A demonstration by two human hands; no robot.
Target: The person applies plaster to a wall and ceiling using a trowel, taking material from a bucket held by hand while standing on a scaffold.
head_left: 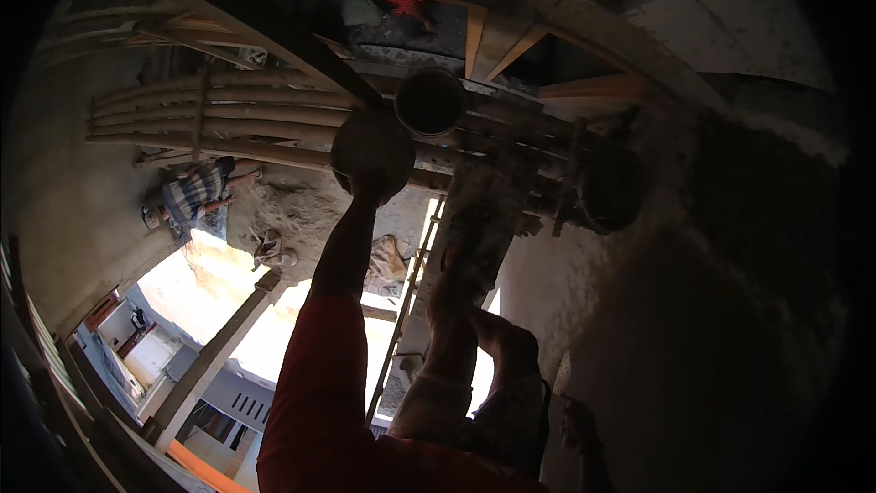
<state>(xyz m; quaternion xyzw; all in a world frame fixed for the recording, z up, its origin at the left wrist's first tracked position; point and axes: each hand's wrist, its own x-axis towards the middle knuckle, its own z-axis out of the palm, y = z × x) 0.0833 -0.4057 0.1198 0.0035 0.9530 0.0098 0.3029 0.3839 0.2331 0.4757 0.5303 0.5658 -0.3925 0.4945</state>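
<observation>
My left arm, in a red sleeve, reaches forward to a round bucket (pixel 351 141) on the bamboo scaffold. My left hand (pixel 370 184) is closed at its near edge; shadow hides the exact finger grip. The bucket's pale grey top shows, but I cannot make out its contents. Just beyond it, to the right, stands a second, dark bucket (pixel 429 102). My right hand (pixel 577 424) hangs low at the right, beside the wall and apart from the buckets. It is too dark to make out its fingers or anything in them.
Bamboo poles (pixel 265 114) run across in front; a dark beam (pixel 265 18) slants above them. My legs stand on a plank (pixel 493 192). Another dark bucket (pixel 611 190) is at the right. A ladder (pixel 411 301) leads down. Below left, a person in plaid (pixel 193 196) is near a sand pile (pixel 297 210).
</observation>
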